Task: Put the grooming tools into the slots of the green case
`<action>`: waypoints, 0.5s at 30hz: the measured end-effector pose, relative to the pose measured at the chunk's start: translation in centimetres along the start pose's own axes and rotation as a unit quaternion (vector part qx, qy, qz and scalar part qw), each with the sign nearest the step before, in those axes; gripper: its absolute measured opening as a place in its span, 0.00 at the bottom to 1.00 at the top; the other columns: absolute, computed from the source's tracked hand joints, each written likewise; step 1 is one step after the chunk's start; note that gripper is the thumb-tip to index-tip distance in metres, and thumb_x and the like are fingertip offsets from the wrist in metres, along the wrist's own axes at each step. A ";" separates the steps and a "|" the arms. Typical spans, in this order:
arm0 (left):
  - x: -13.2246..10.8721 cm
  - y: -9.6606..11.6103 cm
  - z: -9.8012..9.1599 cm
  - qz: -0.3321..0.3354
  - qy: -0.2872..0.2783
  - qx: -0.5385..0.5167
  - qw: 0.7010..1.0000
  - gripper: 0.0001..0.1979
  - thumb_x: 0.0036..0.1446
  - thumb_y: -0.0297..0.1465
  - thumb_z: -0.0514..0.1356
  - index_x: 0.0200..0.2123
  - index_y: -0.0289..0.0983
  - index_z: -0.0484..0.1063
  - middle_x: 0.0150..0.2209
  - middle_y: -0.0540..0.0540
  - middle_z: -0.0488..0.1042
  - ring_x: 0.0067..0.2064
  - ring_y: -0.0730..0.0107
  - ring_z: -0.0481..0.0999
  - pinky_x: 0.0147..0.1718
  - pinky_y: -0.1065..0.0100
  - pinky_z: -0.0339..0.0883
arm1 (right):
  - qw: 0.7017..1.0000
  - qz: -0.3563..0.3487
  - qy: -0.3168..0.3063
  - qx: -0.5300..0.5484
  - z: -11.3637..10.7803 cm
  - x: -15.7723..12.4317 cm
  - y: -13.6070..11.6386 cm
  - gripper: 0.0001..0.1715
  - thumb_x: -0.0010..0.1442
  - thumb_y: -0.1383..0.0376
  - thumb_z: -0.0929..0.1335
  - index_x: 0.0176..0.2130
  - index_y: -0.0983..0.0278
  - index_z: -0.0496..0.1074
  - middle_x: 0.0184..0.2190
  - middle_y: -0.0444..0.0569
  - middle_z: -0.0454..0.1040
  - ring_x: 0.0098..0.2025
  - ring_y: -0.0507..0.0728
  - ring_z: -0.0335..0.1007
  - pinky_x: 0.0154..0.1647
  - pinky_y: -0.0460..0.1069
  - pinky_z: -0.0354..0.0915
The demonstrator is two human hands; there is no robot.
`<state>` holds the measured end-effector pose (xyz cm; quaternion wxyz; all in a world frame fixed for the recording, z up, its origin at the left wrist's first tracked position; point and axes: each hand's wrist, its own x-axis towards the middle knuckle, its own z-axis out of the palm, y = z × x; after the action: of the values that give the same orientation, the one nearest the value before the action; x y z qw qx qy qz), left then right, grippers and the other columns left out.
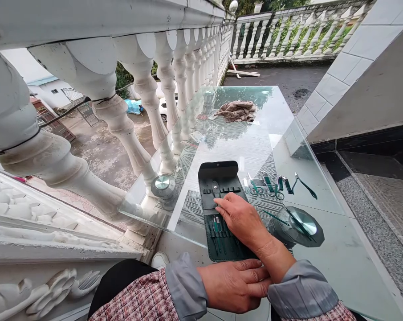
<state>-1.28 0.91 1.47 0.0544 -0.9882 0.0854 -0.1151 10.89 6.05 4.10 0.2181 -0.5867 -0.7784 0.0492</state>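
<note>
An unfolded dark green manicure case (221, 254) lies on the glass table (188, 196). My right hand (243, 218) reaches over the case, its fingertips closed on a dark tool with a rounded head (215, 186) by the upper loops. Several slim green-handled tools (217, 227) sit in the lower loops. My left hand (236, 285) rests palm down below the case, fingers stretched out, partly beneath my right forearm. To the right lie small scissors (255, 190), another pair of scissors (278, 194), nail clippers (267, 180) and cuticle nippers (304, 185).
Two thin green tools, one a rod (273, 217), lie near the right metal table disc (304, 221). Another disc (163, 182) is at left. A crumpled brown cloth (236, 110) and a small card (197, 136) lie farther back. A white balustrade (137, 80) runs along the left.
</note>
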 end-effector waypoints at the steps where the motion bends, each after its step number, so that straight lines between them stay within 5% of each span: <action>1: 0.0 0.0 0.0 -0.001 0.001 -0.001 1.000 0.18 0.60 0.25 0.46 0.42 0.34 0.75 0.55 0.42 0.65 0.59 0.58 0.62 0.63 0.58 0.45 | 1.000 -0.006 -0.004 -0.012 -0.1 0.0 0.0 0.13 0.62 0.65 0.61 0.43 0.61 0.72 0.34 0.48 0.69 0.36 0.54 0.65 0.33 0.47 0.59; 8: -0.1 -0.1 0.2 0.003 0.001 -0.002 1.000 0.19 0.60 0.25 0.45 0.43 0.33 0.75 0.56 0.41 0.64 0.60 0.57 0.59 0.63 0.57 0.43 | 0.997 -0.036 -0.046 -0.043 -0.4 -0.5 -0.1 0.11 0.61 0.64 0.63 0.33 0.60 0.74 0.32 0.47 0.68 0.35 0.54 0.62 0.30 0.46 0.56; 15: -0.1 0.1 0.1 -0.008 0.004 0.019 1.000 0.20 0.61 0.26 0.44 0.47 0.30 0.73 0.57 0.39 0.62 0.61 0.55 0.58 0.62 0.58 0.44 | 0.998 -0.057 -0.034 0.023 -0.2 -1.5 1.0 0.14 0.62 0.68 0.60 0.42 0.60 0.73 0.35 0.48 0.69 0.37 0.54 0.63 0.36 0.48 0.61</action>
<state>-1.35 0.83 1.31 0.0719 -0.9871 0.0756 -0.1211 12.22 4.88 3.55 0.2076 -0.5341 -0.8162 0.0741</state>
